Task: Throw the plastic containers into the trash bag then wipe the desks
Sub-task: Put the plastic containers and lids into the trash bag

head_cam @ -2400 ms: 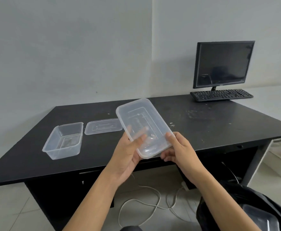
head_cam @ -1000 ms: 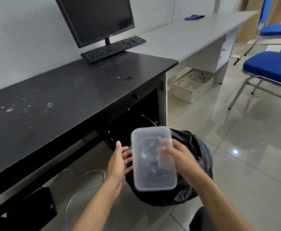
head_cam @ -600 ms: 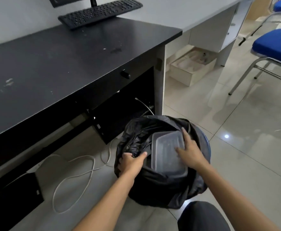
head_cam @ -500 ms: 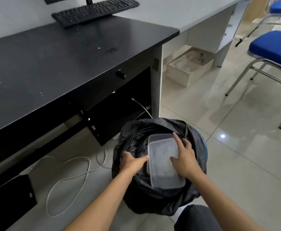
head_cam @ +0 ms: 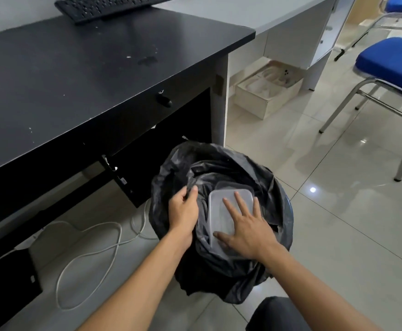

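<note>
One blk desk [head_cam: 76,68], grey desk [head_cam: 243,10], tiled floor [head_cam: 314,235]

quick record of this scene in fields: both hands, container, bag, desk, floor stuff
left hand: grips the rim of the trash bag
right hand: flat, fingers spread, presses on the plastic container
plastic container: in the bag's mouth, lying over what looks like a second container
trash bag: black, open, on the floor by the end of the black desk
black desk: specks and a smudge on top, not yet wiped; keyboard at the far edge
floor: white cable under the desk; blue chair at right
</note>
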